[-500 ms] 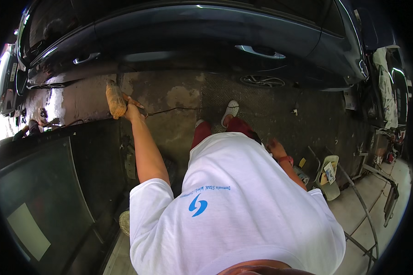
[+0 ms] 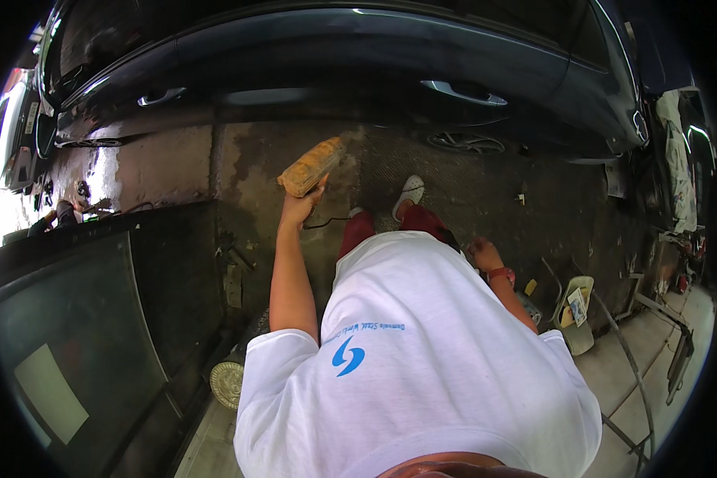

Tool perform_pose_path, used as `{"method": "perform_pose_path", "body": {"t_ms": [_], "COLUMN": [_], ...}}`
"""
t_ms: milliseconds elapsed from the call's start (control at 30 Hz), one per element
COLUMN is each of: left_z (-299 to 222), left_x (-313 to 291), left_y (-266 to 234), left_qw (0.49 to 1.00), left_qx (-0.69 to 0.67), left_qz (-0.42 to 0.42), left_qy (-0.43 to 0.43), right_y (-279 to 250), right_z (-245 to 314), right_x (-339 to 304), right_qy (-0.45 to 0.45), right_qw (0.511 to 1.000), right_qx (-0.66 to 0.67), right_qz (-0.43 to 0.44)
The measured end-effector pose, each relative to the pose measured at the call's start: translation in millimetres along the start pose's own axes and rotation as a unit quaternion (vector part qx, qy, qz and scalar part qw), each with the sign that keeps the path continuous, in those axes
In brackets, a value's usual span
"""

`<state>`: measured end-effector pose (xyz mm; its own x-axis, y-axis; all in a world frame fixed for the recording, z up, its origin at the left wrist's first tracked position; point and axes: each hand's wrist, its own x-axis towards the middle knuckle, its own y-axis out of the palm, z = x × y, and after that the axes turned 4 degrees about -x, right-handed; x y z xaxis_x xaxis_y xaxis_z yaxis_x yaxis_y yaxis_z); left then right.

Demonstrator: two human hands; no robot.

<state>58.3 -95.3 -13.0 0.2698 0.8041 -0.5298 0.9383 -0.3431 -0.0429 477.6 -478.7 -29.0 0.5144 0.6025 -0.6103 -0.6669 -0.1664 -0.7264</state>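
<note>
Got the tan block (image 2: 312, 166) gripped in left fingers (image 2: 319, 191), just ahead, slanting lengthwise forward-right, can't tell with right hand (image 2: 484, 255)

Pretty clearly a car workshop, guys: dark car (image 2: 319, 76) stretched across 12 o'clock, another vehicle (image 2: 12, 151) between 9 and 10, stained, patchy floor (image 2: 251, 155) at 10, metal bars (image 2: 616, 328) around 4.

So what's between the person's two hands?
In the head view, dark red trousers show between the left hand and the right hand, with bare floor and a thin dark cord nearer the left.
</note>
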Motion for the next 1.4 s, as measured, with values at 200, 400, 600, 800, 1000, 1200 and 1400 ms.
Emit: {"method": "perform_pose_path", "body": {"t_ms": [200,400,600,800,1000,1200,1400], "left_z": [-27.1,-74.3,-83.0,-1.1,-0.3,-15.1,-45.7], "left_x": [27.4,47.0,42.7,40.5,47.1,63.7,29.1], "left_y": [-41.8,-83.1,-89.4,-69.6,-50.4,-69.3,-58.8], "left_qw": [0.986,0.911,0.885,0.969,0.983,0.893,0.921], "left_qx": [-0.127,-0.217,-0.231,-0.123,-0.1,-0.305,-0.192], "left_qz": [-0.11,-0.351,-0.388,-0.216,-0.153,-0.327,-0.336], "left_qy": [0.018,0.019,-0.109,-0.014,-0.009,-0.057,-0.042], "right_y": [-7.4,9.1,-3.8,6.4,-3.5,-8.6,-5.5], "right_z": [13.9,-27.6,-13.9,-29.2,-6.5,-5.0,3.3], "right_x": [2.4,0.9,-18.1,-3.9,-2.4,-1.2,-18.3], "right_qy": [-0.052,-0.024,0.032,0.009,-0.031,-0.029,0.002], "right_qw": [0.996,0.999,0.999,0.999,0.999,0.998,0.999], "right_qx": [0.066,-0.025,-0.003,-0.041,-0.024,0.034,0.018], "right_qz": [-0.012,-0.03,0.016,0.007,-0.023,-0.045,0.036]}}
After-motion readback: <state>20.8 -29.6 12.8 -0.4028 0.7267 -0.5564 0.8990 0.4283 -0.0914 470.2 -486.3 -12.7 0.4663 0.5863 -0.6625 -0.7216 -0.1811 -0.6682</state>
